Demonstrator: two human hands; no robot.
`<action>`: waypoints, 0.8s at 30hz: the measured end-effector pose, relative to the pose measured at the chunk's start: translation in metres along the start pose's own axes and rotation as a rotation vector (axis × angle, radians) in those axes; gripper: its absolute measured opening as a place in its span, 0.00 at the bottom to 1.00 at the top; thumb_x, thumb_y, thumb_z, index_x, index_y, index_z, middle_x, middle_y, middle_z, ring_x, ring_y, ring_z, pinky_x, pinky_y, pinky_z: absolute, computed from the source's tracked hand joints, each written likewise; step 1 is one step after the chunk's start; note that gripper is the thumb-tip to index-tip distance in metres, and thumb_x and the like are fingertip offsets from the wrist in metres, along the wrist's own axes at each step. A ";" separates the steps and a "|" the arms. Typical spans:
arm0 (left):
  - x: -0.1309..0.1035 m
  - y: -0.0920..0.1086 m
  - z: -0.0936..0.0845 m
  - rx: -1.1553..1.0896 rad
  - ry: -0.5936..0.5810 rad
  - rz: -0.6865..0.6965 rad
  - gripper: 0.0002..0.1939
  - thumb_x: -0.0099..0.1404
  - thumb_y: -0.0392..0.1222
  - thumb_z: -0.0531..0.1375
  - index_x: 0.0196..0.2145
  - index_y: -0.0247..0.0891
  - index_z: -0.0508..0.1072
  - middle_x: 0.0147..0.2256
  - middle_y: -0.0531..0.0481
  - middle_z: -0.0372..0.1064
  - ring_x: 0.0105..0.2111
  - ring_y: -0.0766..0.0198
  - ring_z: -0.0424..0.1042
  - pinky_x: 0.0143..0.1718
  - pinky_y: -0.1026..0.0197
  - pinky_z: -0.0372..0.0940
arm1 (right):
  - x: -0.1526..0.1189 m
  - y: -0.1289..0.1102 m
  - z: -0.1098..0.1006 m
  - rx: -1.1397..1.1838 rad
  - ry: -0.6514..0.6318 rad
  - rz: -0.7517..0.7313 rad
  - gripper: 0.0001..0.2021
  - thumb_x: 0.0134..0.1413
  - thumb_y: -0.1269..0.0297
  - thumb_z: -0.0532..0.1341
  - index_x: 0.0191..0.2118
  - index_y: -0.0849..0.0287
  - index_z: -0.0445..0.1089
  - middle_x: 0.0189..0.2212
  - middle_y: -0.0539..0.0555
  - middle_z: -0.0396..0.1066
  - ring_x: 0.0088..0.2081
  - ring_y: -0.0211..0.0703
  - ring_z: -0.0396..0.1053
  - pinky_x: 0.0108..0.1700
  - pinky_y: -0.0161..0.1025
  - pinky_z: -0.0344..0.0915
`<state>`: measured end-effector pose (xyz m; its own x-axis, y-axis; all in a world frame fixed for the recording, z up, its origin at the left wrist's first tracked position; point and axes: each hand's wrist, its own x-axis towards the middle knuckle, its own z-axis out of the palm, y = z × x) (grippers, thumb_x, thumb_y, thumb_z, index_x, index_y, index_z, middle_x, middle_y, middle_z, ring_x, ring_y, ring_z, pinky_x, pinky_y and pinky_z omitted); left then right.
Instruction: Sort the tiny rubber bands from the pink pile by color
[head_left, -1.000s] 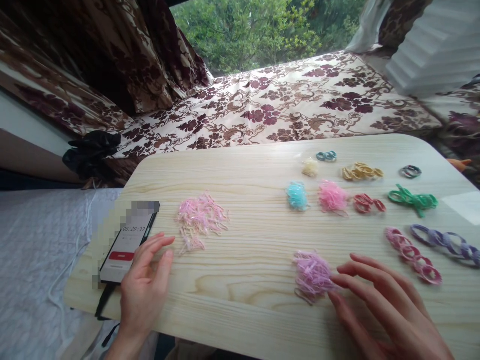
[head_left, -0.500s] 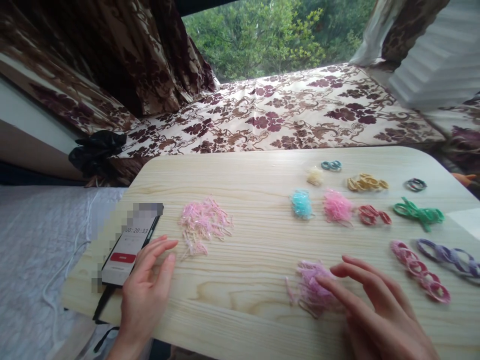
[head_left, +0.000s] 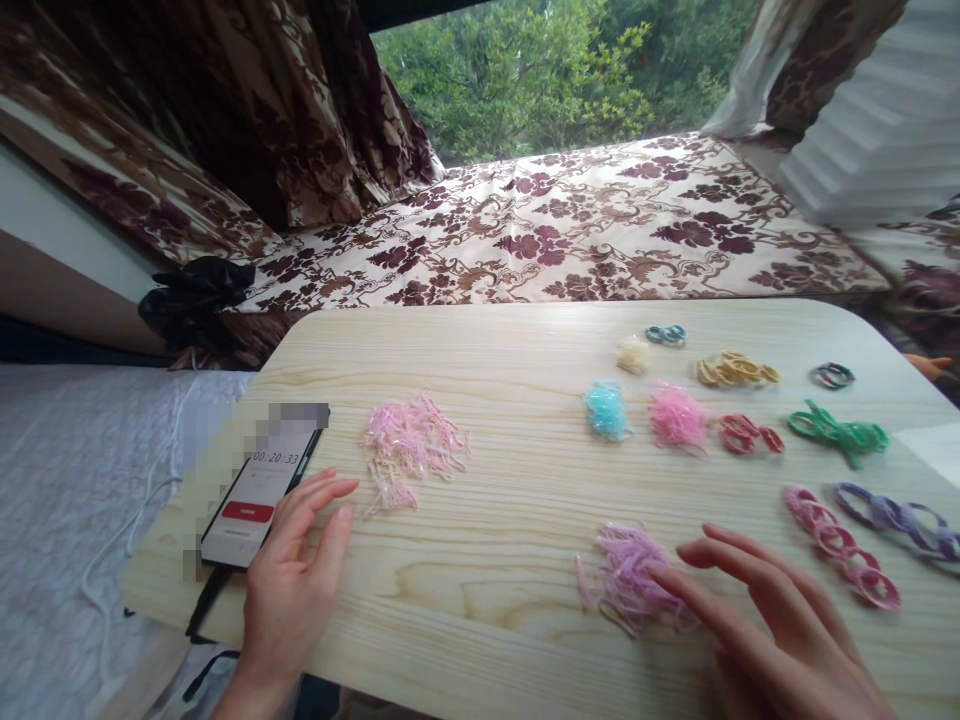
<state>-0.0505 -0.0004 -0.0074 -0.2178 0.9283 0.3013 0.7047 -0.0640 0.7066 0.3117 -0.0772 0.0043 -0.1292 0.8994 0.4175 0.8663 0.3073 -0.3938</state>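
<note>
My left hand (head_left: 296, 570) rests on the table's left side beside a phone (head_left: 259, 495) showing a timer. Its thumb and fingers are apart, holding nothing. A loose pile of pale pink thin bands (head_left: 416, 440) lies just beyond its fingertips. My right hand (head_left: 780, 610) is over the right front, fingers spread. Its index fingertip reaches the edge of a pile of purple thin bands (head_left: 630, 575); whether it touches them I cannot tell. Right of that hand lie a row of pink-red hair ties (head_left: 836, 540) and a row of purple hair ties (head_left: 900, 518).
Farther back are turquoise bands (head_left: 606, 410), bright pink bands (head_left: 677, 415), cream bands (head_left: 632, 354), red ties (head_left: 750, 436), green ties (head_left: 840, 432), yellow ties (head_left: 736, 369), blue ties (head_left: 665, 335) and dark ties (head_left: 832, 376). The wooden table (head_left: 487, 520) meets a floral-covered sill (head_left: 555, 240).
My right hand has shifted slightly right and toward me, uncovering more of the purple pile. My left hand stays put. The whole view moved a little.
</note>
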 end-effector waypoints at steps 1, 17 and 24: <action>0.000 0.000 0.000 0.000 0.001 0.002 0.10 0.65 0.46 0.58 0.41 0.42 0.75 0.48 0.48 0.72 0.55 0.55 0.68 0.61 0.52 0.60 | 0.002 -0.001 0.002 0.006 -0.004 -0.017 0.24 0.55 0.77 0.52 0.53 0.47 0.71 0.48 0.56 0.70 0.59 0.51 0.64 0.54 0.47 0.65; 0.000 0.001 0.000 0.009 0.002 -0.040 0.11 0.64 0.48 0.58 0.40 0.42 0.75 0.48 0.48 0.72 0.56 0.53 0.68 0.64 0.51 0.58 | 0.010 0.000 0.005 -0.006 0.006 -0.046 0.23 0.56 0.78 0.53 0.53 0.50 0.69 0.49 0.58 0.69 0.58 0.52 0.64 0.54 0.50 0.64; 0.000 0.002 0.000 0.029 0.006 -0.012 0.11 0.64 0.48 0.58 0.39 0.42 0.75 0.48 0.48 0.72 0.55 0.54 0.69 0.63 0.51 0.59 | 0.009 0.004 -0.008 0.007 -0.006 -0.033 0.21 0.56 0.79 0.52 0.49 0.50 0.71 0.50 0.57 0.69 0.59 0.51 0.62 0.56 0.49 0.63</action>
<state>-0.0491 -0.0007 -0.0059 -0.2309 0.9266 0.2969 0.7214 -0.0417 0.6913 0.3177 -0.0703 0.0128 -0.1607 0.8908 0.4250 0.8581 0.3389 -0.3858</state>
